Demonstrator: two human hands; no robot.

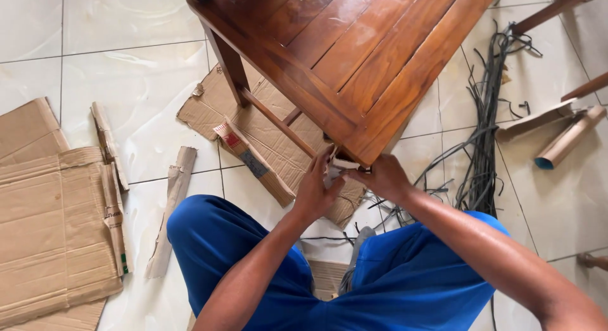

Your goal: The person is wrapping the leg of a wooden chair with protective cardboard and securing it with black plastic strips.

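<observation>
Two hands, left [315,190] and right [382,178], fingers pinching one pale strip [342,164] at one wooden table [354,52] corner.

Glossy varnished wood table [354,46], matt rough brown cardboard [50,230], shiny smooth floor tiles [126,21].

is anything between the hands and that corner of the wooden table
Nothing visible. The left hand and right hand are already at the wooden table corner, pinching a small pale piece there.
</observation>
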